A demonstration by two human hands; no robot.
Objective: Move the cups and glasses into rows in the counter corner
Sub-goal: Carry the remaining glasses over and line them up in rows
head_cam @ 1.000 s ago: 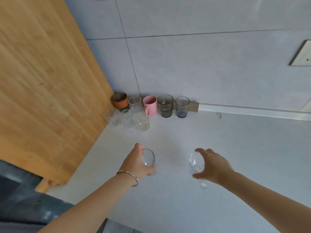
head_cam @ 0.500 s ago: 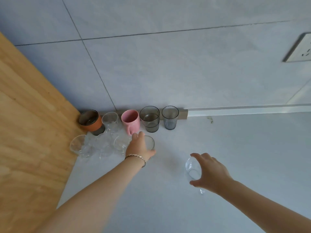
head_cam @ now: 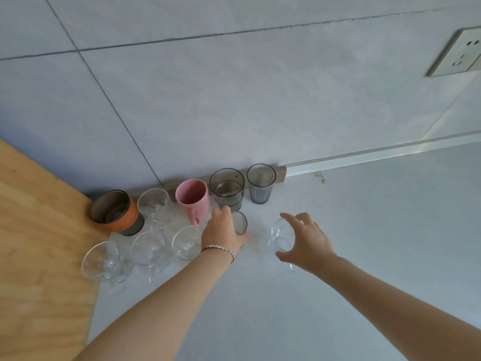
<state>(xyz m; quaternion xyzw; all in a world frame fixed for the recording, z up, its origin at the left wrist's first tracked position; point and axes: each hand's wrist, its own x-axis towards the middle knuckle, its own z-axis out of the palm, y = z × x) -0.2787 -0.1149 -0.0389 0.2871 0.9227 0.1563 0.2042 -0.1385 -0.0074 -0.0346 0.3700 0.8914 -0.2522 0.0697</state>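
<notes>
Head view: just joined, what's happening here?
A person is lining cups and glasses up in the counter corner. The left hand grips a small clear glass at the right end of the front row, next to three clear glasses. The right hand holds a rounded clear glass just right of that. The back row along the wall has an orange cup, a clear glass, a pink mug, a smooth grey tumbler and a ribbed grey tumbler.

My left hand (head_cam: pixel 221 234) covers most of the small glass (head_cam: pixel 240 222) it grips; only its right wall shows. My right hand (head_cam: pixel 307 243) hides the right side of the clear glass (head_cam: pixel 281 235) it holds. The wall socket (head_cam: pixel 458 52) is cut by the right edge.
</notes>
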